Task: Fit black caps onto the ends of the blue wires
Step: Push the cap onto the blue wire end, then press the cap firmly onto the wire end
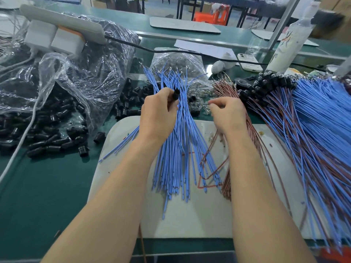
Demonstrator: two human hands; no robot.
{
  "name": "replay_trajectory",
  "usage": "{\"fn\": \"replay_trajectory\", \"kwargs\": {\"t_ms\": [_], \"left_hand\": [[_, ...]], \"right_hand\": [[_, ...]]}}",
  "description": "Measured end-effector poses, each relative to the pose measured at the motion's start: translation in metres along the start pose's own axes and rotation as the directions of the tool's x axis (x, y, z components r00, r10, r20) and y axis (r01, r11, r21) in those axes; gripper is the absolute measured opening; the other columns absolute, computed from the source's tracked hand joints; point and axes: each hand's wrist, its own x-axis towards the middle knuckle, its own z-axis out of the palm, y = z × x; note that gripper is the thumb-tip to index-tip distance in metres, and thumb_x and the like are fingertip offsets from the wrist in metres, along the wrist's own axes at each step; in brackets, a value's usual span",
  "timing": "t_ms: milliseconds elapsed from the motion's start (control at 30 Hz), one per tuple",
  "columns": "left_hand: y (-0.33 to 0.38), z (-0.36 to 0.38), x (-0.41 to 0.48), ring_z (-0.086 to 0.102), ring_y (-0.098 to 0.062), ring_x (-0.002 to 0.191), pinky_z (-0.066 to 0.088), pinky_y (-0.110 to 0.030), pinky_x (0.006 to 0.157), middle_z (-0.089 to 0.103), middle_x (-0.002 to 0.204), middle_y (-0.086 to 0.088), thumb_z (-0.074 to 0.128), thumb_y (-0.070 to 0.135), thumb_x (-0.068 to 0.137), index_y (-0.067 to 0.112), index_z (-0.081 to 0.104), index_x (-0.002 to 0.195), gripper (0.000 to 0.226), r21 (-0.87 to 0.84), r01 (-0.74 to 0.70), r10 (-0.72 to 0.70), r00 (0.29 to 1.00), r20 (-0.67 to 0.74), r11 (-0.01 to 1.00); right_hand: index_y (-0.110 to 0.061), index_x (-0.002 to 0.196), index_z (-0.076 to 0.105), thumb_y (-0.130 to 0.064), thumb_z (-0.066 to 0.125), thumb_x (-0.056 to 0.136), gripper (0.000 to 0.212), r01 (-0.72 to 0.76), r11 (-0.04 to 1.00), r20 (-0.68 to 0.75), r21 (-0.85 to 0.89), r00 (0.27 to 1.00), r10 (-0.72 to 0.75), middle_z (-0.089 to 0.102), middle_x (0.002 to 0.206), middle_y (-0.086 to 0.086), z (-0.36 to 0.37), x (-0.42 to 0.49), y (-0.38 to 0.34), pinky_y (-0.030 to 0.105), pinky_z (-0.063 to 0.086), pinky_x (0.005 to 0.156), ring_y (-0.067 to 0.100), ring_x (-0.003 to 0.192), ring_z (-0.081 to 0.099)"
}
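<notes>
A loose bundle of blue wires (178, 154) lies fanned across a white mat (190, 219) in the middle. My left hand (158, 112) pinches a black cap (175, 94) just above the bundle. My right hand (227, 113) hovers to the right with fingers curled, over brown wires (222, 86); whether it pinches a wire is hidden. Loose black caps (47, 141) spill from a clear plastic bag (76, 73) on the left.
A big heap of blue and brown wires with fitted black caps (296, 114) fills the right side. A bag of small clear bulbs (176, 63), a phone (249, 62), a white bottle (288, 48) and a black cable (190, 52) sit behind on the green bench.
</notes>
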Motion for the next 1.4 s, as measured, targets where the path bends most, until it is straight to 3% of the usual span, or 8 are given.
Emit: {"fn": "replay_trajectory", "kwargs": {"t_ms": [200,300,433,700,800,1000,1200,1400], "left_hand": [[0.001,0.002,-0.001,0.065,-0.023,0.08,0.054,-0.04,0.079,0.069,0.084,-0.007,0.06,0.011,0.09,0.005,0.065,0.099,0.011,-0.025,-0.004,0.004,1.0,0.016,1.0],[0.001,0.001,-0.001,0.065,-0.022,0.079,0.054,-0.039,0.079,0.069,0.084,-0.006,0.061,0.012,0.091,0.006,0.065,0.099,0.011,-0.022,-0.007,0.007,1.0,0.017,1.0],[0.002,0.0,-0.001,0.065,-0.019,0.077,0.055,-0.039,0.078,0.069,0.083,-0.004,0.06,0.012,0.091,0.007,0.065,0.099,0.011,-0.017,-0.013,0.013,1.0,0.016,1.0],[0.004,0.0,-0.002,0.064,-0.018,0.08,0.054,-0.036,0.081,0.068,0.085,-0.002,0.061,0.012,0.091,0.007,0.065,0.1,0.011,-0.01,-0.021,0.021,0.999,0.026,1.0],[0.003,-0.001,-0.003,0.063,-0.016,0.079,0.054,-0.035,0.08,0.066,0.082,0.001,0.061,0.01,0.09,0.008,0.065,0.097,0.008,-0.009,-0.023,0.023,0.999,0.029,1.0],[0.002,0.0,-0.003,0.064,-0.018,0.078,0.054,-0.038,0.08,0.067,0.081,0.0,0.062,0.01,0.089,0.009,0.064,0.093,0.005,-0.022,-0.018,0.018,0.999,0.027,1.0],[0.002,0.0,-0.004,0.064,-0.015,0.076,0.055,-0.036,0.078,0.067,0.079,0.001,0.062,0.01,0.088,0.008,0.065,0.093,0.006,-0.034,-0.022,0.023,1.0,0.018,0.999],[0.002,-0.001,-0.005,0.065,-0.013,0.076,0.055,-0.034,0.078,0.067,0.079,0.002,0.061,0.01,0.087,0.01,0.064,0.091,0.004,-0.052,-0.015,0.016,1.0,0.014,0.999]], "right_hand": [[-0.014,0.13,0.056,0.004,0.045,0.09,0.046,-0.03,0.994,0.106,0.109,0.994,0.019,0.061,0.124,0.004,0.002,0.004,0.006,0.035,0.046,0.101,0.016,0.11,0.06],[-0.016,0.128,0.056,0.007,0.039,0.09,0.048,-0.025,0.99,0.041,0.137,0.999,0.02,0.062,0.118,0.003,-0.002,0.005,0.009,0.032,0.048,0.098,0.015,0.106,0.061],[-0.012,0.106,0.068,0.001,0.043,0.088,0.033,-0.024,0.998,-0.127,-0.054,0.992,0.017,0.068,0.105,0.006,-0.006,0.004,0.015,0.028,0.048,0.089,0.02,0.1,0.061],[-0.019,0.112,0.067,-0.019,0.055,0.092,0.022,-0.03,0.941,0.04,-0.338,0.998,0.046,0.051,0.125,0.014,0.008,0.004,0.014,0.04,0.044,0.098,0.033,0.107,0.056],[-0.016,0.106,0.066,-0.019,0.057,0.092,0.017,-0.039,0.951,0.017,-0.307,0.999,0.046,0.053,0.121,0.013,0.009,0.005,0.014,0.039,0.045,0.096,0.032,0.105,0.056],[-0.011,0.101,0.058,-0.012,0.056,0.09,0.011,-0.028,1.0,-0.198,0.006,0.98,0.029,0.06,0.091,0.001,-0.003,0.005,0.013,0.031,0.047,0.083,0.02,0.092,0.058],[-0.018,0.088,0.06,-0.013,0.059,0.089,0.006,0.026,0.999,-0.109,-0.034,0.994,-0.03,0.063,0.081,0.001,0.002,0.004,0.017,0.024,0.041,0.069,0.017,0.077,0.057],[-0.011,0.102,0.069,-0.006,0.056,0.09,0.019,0.103,0.994,-0.027,0.045,0.994,-0.102,0.067,0.092,-0.001,0.01,0.003,0.012,0.025,0.051,0.086,0.014,0.09,0.064]]}}
